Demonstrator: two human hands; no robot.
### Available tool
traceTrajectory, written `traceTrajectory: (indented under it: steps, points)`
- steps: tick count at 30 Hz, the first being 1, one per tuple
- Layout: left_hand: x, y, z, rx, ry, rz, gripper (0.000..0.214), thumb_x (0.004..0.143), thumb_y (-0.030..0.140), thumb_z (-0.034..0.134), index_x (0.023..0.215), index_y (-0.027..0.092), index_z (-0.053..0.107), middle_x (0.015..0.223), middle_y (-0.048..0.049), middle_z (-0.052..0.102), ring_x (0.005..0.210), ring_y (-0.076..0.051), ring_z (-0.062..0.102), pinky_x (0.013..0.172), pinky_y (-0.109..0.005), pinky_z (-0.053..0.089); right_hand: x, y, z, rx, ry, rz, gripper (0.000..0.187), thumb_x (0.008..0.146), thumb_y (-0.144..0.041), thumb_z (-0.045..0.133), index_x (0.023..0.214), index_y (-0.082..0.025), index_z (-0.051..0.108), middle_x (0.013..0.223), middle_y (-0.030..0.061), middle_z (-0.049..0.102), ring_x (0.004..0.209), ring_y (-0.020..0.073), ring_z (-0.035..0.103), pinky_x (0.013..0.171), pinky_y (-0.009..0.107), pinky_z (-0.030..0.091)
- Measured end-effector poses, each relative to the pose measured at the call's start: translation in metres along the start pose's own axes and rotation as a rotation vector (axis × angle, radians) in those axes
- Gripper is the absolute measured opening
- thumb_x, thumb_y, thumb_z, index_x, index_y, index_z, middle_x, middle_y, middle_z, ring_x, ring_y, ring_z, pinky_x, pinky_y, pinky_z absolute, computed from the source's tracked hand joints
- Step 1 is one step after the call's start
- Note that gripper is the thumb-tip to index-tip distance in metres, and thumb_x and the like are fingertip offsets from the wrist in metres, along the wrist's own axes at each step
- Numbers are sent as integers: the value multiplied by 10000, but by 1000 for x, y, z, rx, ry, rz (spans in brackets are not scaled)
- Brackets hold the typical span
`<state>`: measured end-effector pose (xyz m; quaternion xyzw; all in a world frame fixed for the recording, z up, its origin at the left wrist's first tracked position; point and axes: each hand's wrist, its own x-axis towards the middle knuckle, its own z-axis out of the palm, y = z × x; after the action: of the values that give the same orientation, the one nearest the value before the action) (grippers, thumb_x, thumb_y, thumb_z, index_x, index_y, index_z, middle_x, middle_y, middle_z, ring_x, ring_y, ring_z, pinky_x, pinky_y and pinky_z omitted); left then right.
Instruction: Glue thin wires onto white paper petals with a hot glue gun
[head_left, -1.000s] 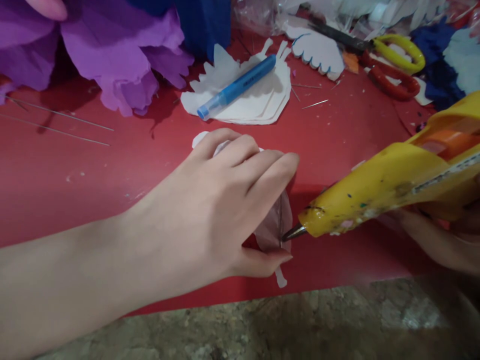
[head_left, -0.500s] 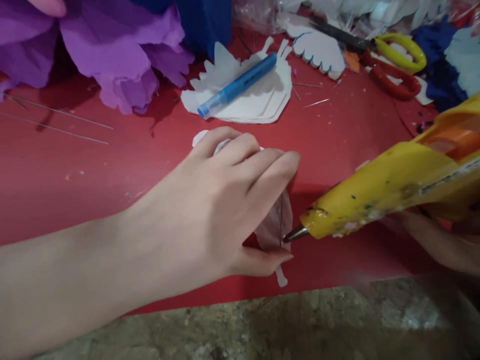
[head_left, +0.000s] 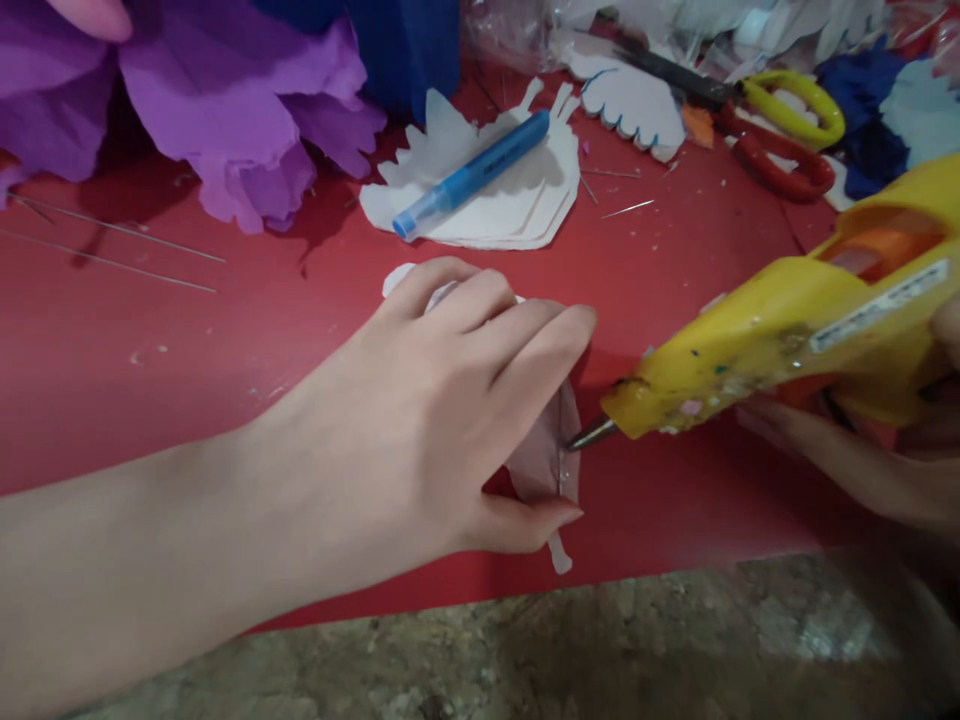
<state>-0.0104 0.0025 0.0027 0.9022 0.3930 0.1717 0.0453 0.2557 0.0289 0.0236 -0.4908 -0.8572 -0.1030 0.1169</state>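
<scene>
Left hand (head_left: 450, 405) palm down, thumb spread from bent fingers, pinning a pale cutout (head_left: 537, 455) to the red counter (head_left: 187, 370). Right hand (head_left: 870, 460) grips a yellow glue gun (head_left: 750, 345), nozzle (head_left: 594, 433) at the cutout.

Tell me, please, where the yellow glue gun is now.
In the head view, the yellow glue gun is at the right, in the right hand, its metal nozzle pointing left at the pale cutout under the left hand.

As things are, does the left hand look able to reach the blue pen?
Probably yes: the blue pen lies uncovered on the white cutouts, just beyond the left hand, though that hand would have to leave the pale piece under it.
</scene>
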Motion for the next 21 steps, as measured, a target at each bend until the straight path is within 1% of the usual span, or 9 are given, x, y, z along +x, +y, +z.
traceTrajectory:
  steps: [2,3,6,8,11,14,16,19,21]
  points:
    - [0,0,0,0,-3,-4,484,745,548,415,1011,158,526,820,-24,566,794,-229,534,794,-395,403,4,-5,0,9,50,-107,407,737,-556,509,618,-219,312,560,-12,307,499,110,315,433,280,209]
    - [-1,0,0,6,1,-2,486,750,546,408,1015,155,524,821,-24,559,796,-227,531,792,-393,401,6,-8,0,3,71,-134,389,752,-518,515,622,-217,305,564,-17,289,498,105,299,436,275,189]
    - [-1,0,1,18,11,14,489,761,534,401,1017,135,520,814,-24,546,786,-221,522,782,-390,402,10,-13,-1,-29,87,-108,352,763,-493,518,654,-211,338,592,-14,299,515,104,296,447,269,202]
    - [-1,0,0,18,23,26,488,750,528,431,1005,123,524,806,-29,552,770,-223,516,769,-390,404,12,-16,-1,-48,72,-63,355,757,-523,510,681,-209,363,602,-9,318,523,108,299,453,268,231]
    - [0,0,-1,4,31,25,452,743,484,470,995,114,530,824,-47,574,766,-234,518,760,-391,400,12,-16,-1,-85,67,-18,409,745,-595,470,663,-214,347,582,-8,319,512,111,299,449,268,237]
    - [0,1,-1,-23,25,12,445,737,468,501,1001,112,532,847,-61,592,791,-247,529,780,-391,390,9,-11,-1,-145,103,-26,486,723,-650,455,603,-220,263,553,-7,333,497,114,329,435,264,225]
    - [0,1,-2,-34,20,8,488,723,488,524,1032,110,524,876,-67,605,818,-256,535,802,-394,384,6,-5,-2,-184,137,-57,522,715,-653,469,573,-216,220,540,-1,367,496,118,373,423,263,221]
    - [-1,0,-1,-56,21,14,588,702,506,558,1115,92,493,949,-92,612,872,-272,539,853,-409,368,3,-1,-5,-198,149,-100,482,725,-611,488,551,-217,271,531,12,426,511,131,444,407,266,249]
    - [-2,0,-1,-65,17,24,632,700,495,573,1150,62,473,989,-118,606,914,-287,534,885,-423,359,5,-1,-7,-168,188,-80,440,714,-593,514,573,-217,334,546,20,472,511,134,470,399,265,275]
